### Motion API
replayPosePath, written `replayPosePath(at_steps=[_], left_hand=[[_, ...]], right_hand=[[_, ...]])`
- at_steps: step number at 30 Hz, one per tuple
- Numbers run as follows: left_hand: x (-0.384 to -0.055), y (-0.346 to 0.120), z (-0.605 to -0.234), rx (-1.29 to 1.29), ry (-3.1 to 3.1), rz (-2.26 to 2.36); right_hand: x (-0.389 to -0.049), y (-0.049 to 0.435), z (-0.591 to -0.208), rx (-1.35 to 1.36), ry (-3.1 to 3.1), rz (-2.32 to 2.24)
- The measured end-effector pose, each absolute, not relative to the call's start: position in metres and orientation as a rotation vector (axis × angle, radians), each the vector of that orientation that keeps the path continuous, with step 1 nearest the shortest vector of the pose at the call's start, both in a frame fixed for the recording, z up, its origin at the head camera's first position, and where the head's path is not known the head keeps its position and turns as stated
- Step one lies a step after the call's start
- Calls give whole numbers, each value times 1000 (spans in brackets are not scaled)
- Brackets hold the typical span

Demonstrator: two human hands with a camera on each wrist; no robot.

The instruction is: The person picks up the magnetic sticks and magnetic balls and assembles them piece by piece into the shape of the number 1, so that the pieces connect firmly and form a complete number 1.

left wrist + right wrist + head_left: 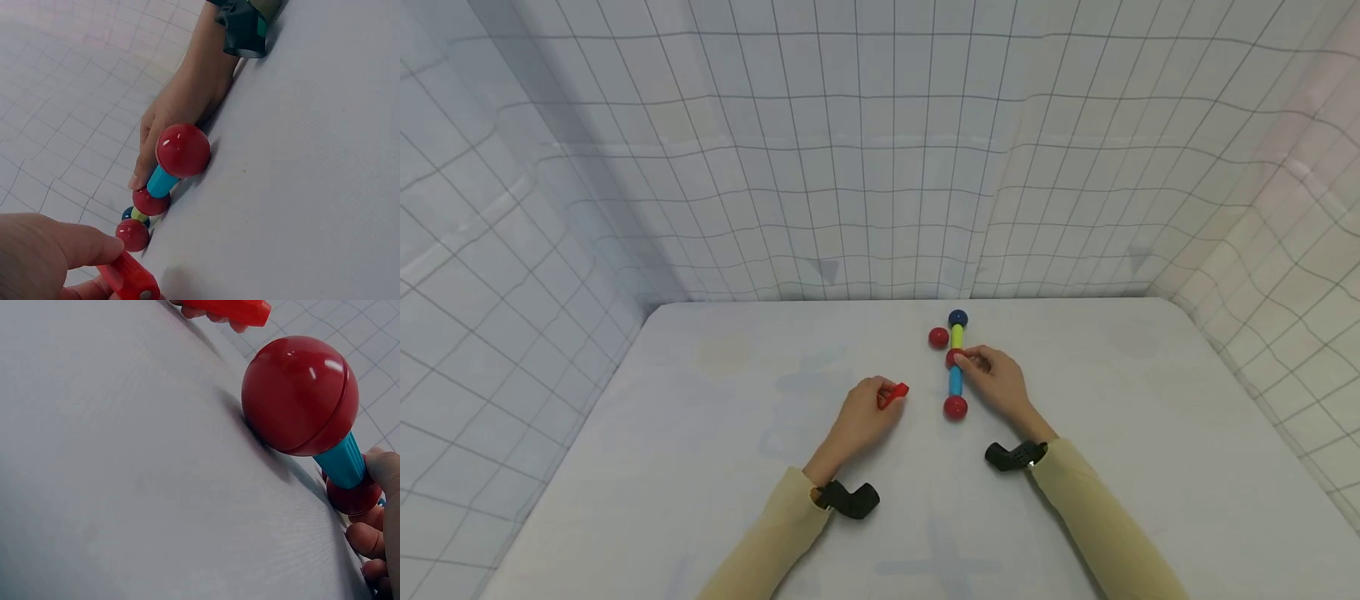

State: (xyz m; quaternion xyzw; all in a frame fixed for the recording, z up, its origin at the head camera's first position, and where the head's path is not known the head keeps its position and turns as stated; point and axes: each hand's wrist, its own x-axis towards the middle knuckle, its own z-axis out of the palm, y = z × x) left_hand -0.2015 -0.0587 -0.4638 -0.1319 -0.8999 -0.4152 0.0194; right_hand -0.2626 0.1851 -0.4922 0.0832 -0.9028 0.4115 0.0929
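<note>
My left hand (pixel 867 410) pinches a red rod (pixel 895 393) between thumb and fingers, left of a joined chain of balls and rods. In the left wrist view the rod (pixel 129 278) shows a small metallic dot on its end. My right hand (pixel 998 385) grips the chain's middle red ball (pixel 954 358) from the right. From that ball a blue rod (pixel 956 382) runs toward me to a larger-looking red ball (pixel 956 407). On the far side, a yellow-green rod (pixel 957 337) leads to a dark blue ball (pixel 957 318). A separate red ball (pixel 938 337) lies left of the yellow-green rod.
The white table (pixel 715 467) ends at a back edge close behind the dark blue ball. Grid-patterned white curtains (pixel 850 167) hang behind it and on both sides. Each wrist wears a black camera mount (pixel 850 501).
</note>
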Motion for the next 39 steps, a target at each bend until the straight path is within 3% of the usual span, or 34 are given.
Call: replayPosePath(at_steps=[11, 23, 39], left_hand=[[-195, -52, -457, -294, -2833, -1617], [-188, -42, -469, -351, -2843, -1878], [-180, -30, -468, -336, -2804, -1868]], right_hand=[[-264, 185, -494, 255, -2670, 1205], [-265, 185, -496, 244, -2683, 1200], [-266, 186, -499, 248, -2669, 1205]])
